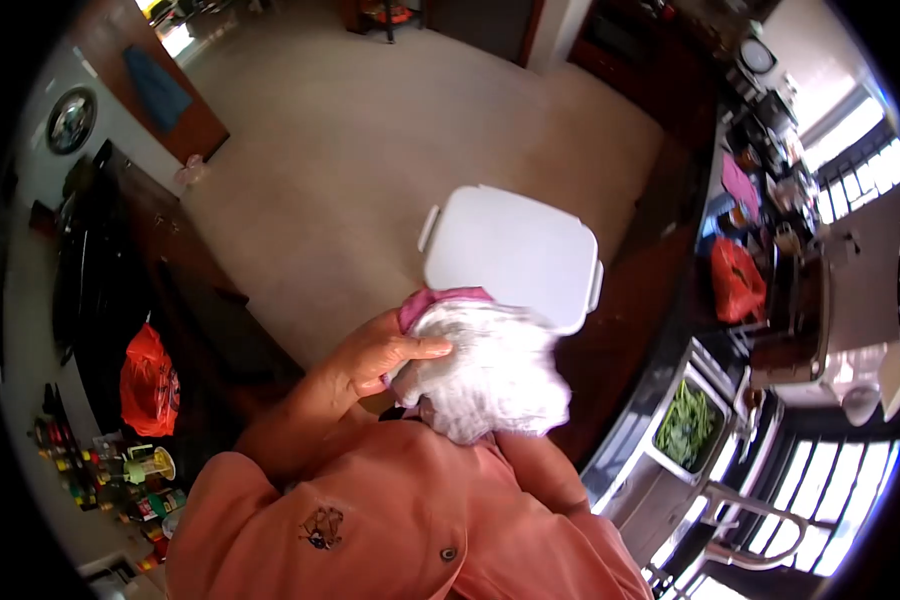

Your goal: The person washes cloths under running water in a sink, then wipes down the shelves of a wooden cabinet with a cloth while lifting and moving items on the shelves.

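Note:
A white cloth [495, 365] with pink edging hangs bunched in front of my chest. My left hand [382, 352] is closed on its left side, the thumb lying across the front. My right forearm [545, 468] reaches up behind the cloth, which hides the hand and fingers. Just beyond the cloth is a white plastic lid or tray [510, 250] with rounded corners and a handle on either side. The cloth overlaps its near edge; whether anything supports it from below is hidden.
To the right, leafy greens [688, 425] lie in the sink [662, 462], beside a curved faucet [795, 540]. A red plastic bag [738, 280] sits farther along that cluttered counter. Another red bag [150, 385] and several bottles [155, 500] are at left. Pale floor [370, 150] stretches ahead.

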`<act>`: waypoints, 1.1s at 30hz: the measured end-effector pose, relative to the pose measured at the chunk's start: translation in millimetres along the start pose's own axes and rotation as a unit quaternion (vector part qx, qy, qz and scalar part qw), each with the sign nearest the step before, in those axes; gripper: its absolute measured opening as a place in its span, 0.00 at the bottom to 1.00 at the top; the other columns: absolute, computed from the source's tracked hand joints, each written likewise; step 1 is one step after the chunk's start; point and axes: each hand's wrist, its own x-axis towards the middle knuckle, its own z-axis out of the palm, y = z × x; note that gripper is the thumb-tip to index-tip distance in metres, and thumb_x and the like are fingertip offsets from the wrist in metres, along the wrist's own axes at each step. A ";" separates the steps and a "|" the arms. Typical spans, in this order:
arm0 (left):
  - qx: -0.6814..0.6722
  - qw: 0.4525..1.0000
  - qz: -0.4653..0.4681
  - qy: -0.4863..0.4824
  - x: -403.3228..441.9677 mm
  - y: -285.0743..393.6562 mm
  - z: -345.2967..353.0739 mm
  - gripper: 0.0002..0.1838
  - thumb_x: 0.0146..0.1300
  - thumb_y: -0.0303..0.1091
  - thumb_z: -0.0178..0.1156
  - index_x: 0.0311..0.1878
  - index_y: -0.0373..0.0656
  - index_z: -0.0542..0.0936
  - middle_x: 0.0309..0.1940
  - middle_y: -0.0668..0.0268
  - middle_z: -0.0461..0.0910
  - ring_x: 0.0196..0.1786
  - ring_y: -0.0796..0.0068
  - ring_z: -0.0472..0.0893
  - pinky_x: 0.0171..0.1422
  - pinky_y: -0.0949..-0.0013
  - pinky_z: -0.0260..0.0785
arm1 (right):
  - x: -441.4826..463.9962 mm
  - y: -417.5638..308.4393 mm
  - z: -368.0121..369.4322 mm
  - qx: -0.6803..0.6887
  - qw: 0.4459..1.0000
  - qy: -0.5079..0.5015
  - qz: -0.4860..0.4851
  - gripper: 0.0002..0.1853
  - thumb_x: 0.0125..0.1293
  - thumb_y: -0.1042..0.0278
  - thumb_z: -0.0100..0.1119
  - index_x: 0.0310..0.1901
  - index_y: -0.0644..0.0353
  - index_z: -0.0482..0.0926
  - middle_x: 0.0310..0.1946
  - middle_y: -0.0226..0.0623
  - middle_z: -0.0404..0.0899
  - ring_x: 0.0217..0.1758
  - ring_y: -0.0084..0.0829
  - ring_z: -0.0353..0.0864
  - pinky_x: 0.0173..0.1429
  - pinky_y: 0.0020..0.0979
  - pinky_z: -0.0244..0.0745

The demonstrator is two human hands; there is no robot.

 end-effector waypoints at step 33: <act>-0.257 0.929 0.129 0.235 76.4 397.0 -524.6 0.23 0.66 0.27 0.61 0.64 0.33 0.74 0.57 0.54 0.81 0.60 0.58 0.81 0.66 0.54 0.74 | 744.9 4.9 127.7 -0.486 0.842 -0.232 0.020 0.07 0.67 0.67 0.55 0.39 0.46 0.83 0.28 0.24 0.80 0.33 0.22 0.75 0.42 0.26 0.72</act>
